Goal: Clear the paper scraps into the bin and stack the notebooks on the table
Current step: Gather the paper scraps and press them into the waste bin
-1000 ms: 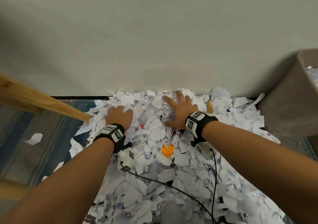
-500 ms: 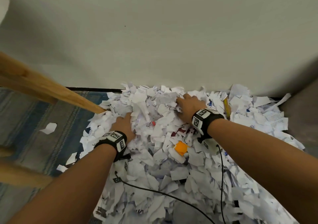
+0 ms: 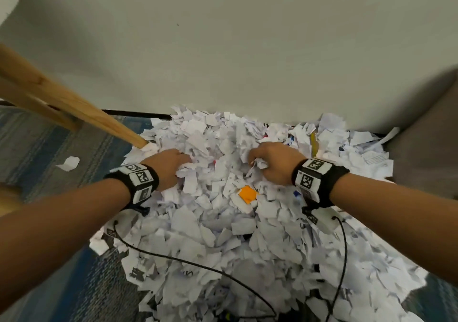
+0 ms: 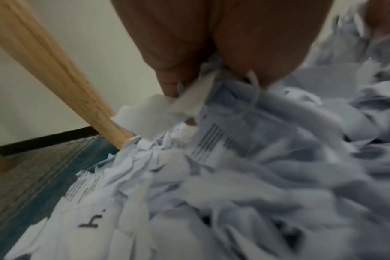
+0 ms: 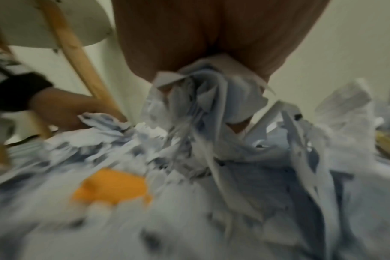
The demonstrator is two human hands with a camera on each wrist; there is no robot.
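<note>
Item: paper scraps (image 3: 223,242), white torn pieces, some printed, heaped in a broad pile on the floor against the base of the wall (image 3: 247,49); all positions below given relative to this pile. Left hand (image 3: 168,167): on the pile's upper left part, fingers curled down into the scraps and clutching a bunch of them, with crumpled pieces bulging out beneath the palm in the left wrist view. Right hand (image 3: 270,164): on the pile's upper right part, fingers closed round a wad of scraps, which the right wrist view shows crushed between fingers and palm. Orange scrap (image 3: 247,194): lying on the pile's surface, near the right hand, between the two wrists and nearer the viewer. Wooden leg (image 3: 74,106): slanted, its foot meeting the pile's left edge just beside the left hand. Loose scrap (image 3: 69,163): alone on the striped blue rug (image 3: 57,143), well apart from the pile's left edge. Bin (image 3: 431,143): grey-brown, touching the pile's right edge, only partly in view. Black cables (image 3: 198,267): trailing from both wristbands across the pile's near part. Notebooks and table top: cannot be made out
</note>
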